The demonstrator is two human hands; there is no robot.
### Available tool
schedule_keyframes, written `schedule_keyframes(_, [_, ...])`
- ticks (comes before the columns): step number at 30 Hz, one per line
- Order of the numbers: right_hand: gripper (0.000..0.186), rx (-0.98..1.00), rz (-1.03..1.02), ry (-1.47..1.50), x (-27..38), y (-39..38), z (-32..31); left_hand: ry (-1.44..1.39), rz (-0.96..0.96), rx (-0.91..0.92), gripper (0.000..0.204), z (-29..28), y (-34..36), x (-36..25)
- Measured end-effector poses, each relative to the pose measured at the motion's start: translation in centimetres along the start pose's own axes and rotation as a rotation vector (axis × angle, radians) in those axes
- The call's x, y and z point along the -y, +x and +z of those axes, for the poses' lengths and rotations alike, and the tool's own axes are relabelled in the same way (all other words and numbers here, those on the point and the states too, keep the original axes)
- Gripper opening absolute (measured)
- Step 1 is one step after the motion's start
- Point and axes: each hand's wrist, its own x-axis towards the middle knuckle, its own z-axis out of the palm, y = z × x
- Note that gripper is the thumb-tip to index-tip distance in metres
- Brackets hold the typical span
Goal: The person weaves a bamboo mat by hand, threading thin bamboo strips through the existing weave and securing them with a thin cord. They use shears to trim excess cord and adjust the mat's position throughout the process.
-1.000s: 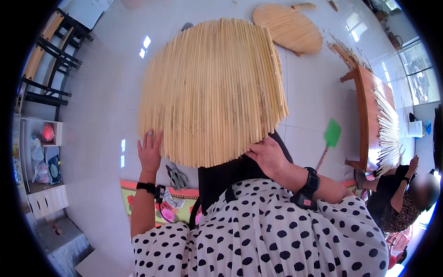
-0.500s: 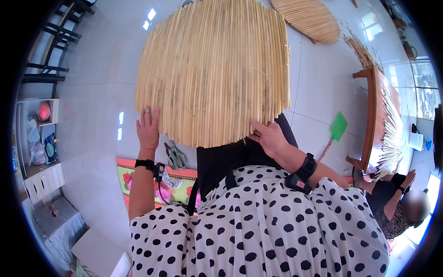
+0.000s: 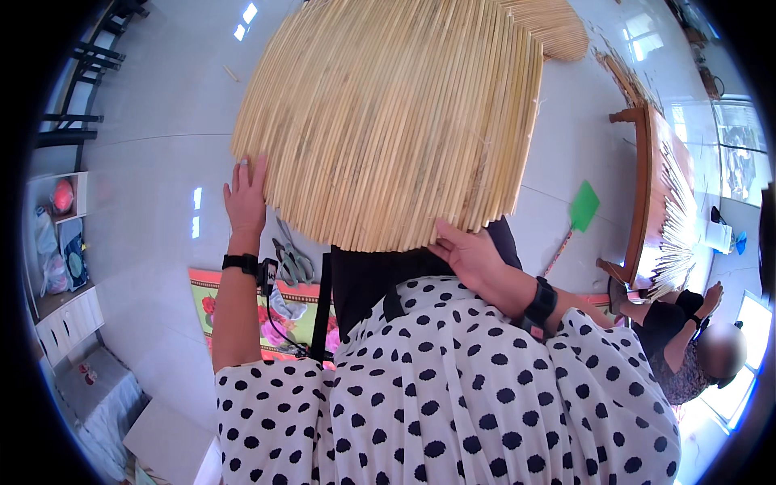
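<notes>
A large rounded mat of straw-coloured stalks [image 3: 388,121], laid side by side, slants over my lap and fills the upper middle. Its near edge is a stepped row of stalk ends. My right hand [image 3: 473,259] grips that near edge, thumb on top and the other fingers partly hidden beneath. At the lower left edge, my left hand [image 3: 245,202] has its fingers stretched out and apart, touching the stalks; a ring shows on one finger. Grey-green handled shears [image 3: 295,263] lie on the floor just right of my left wrist, partly covered by the mat.
A second stalk mat [image 3: 562,28] lies beyond the first. To the right are loose stalks [image 3: 626,81], a green fly swatter [image 3: 584,206] and a wooden table [image 3: 638,194] bearing many stalks. Another person [image 3: 683,356] sits at the far right. A floral mat [image 3: 212,303] lies below my left arm.
The stalk mat has tilted, its right edge swinging rightward and covering more of the second mat. My left hand has shifted slightly up and left; my right hand stays at the near edge.
</notes>
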Motion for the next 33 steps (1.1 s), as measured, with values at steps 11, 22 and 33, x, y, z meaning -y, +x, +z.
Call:
schedule_keyframes(11, [0.048, 0.138, 0.34, -0.156, 0.3, -0.5, -1.0, -0.528, 0.166, -0.067, 0.049, -4.9, -1.2, -4.7])
schedule_keyframes(22, [0.051, 0.143, 0.143, -0.185, 1.9, -2.7, -3.2, -0.849, 0.529, -0.055, 0.063, -12.8, -6.1, -19.7])
schedule_keyframes(33, [0.038, 0.034, 0.049, -0.03, 1.2, -1.2, -1.1, -0.847, 0.547, -0.072, 0.053, -13.7, -5.9, -20.8])
